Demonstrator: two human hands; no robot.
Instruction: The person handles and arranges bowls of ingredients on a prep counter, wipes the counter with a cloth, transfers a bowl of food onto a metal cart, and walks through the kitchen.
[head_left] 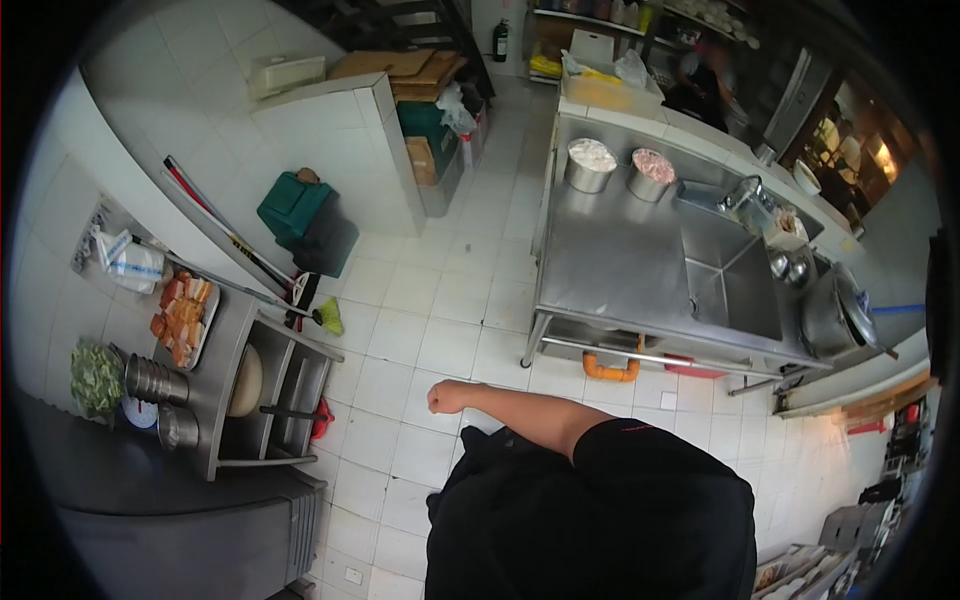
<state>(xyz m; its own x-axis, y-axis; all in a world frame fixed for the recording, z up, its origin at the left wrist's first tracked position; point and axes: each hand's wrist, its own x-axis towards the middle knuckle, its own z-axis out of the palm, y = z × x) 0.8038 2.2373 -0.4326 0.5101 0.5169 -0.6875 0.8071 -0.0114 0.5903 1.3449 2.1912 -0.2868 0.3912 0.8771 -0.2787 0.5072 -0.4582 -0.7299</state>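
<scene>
My right hand point(447, 397) is curled into a fist in front of my body, over the white tiled floor point(412, 350). Nothing shows sticking out of its fingers, and it touches nothing that I can see. The bare forearm comes out of a black short sleeve. My left hand is out of view. To the left stands a metal shelf table with a tray of browned meat pieces point(183, 318) and a bundle of leafy greens point(96, 380). Ahead on the right, a steel counter point(610, 250) bears a metal pot of white stuff point(591, 165) and a pot of pinkish stuff point(652, 174).
A sink point(735, 285) and a large pot point(835, 315) are at the right. Brooms point(235, 240) and a green bin point(297, 205) stand by the left wall. Boxes point(425, 125) line the passage ahead. Beyond the counter is another person point(705, 85).
</scene>
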